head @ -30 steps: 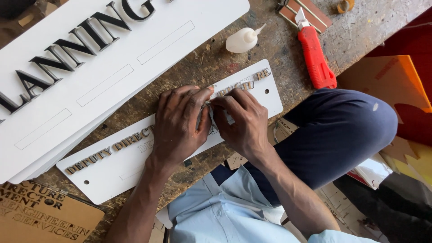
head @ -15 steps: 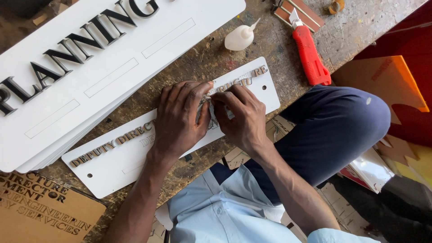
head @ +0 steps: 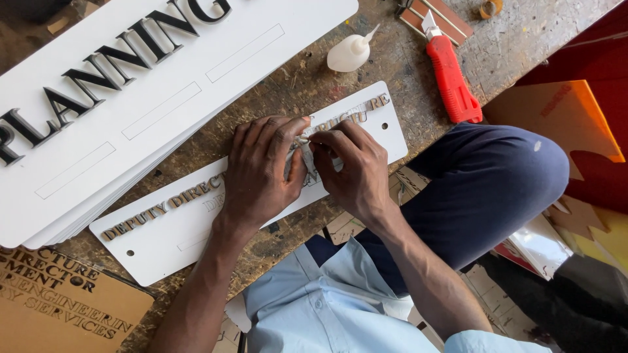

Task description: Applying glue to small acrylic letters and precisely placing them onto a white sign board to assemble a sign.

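Head view, items as I log them from my remote station:

1. Left hand (head: 261,170): lies palm down across the middle of the small white sign plate (head: 176,229), fingers together and nearly flat, tips curled a little at the row of raised letters (head: 167,204). It presses on the plate; I cannot tell whether it grips anything.

2. Right hand (head: 350,171): fingers bent, thumb and forefinger drawn together to a pinch on a small pale piece (head: 302,141) just where the left fingertips end. The piece is too small for me to tell what it is. The two hands touch at this spot.

3. Small white sign plate: long, narrow, lying slantwise on the worn wooden workbench (head: 288,85) near its front edge, with brown raised letters along its upper side and holes at the corners.

4. Large white sign boards (head: 163,98): a stack, top one with black raised letters, just beyond the plate at upper left.

5. White glue bottle (head: 348,53): on its side, nozzle up and right, above the plate.

6. Red utility knife (head: 453,80): on the bench to the right of the bottle.

7. Brown cardboard sheet (head: 59,307) with cut lettering: lower left corner
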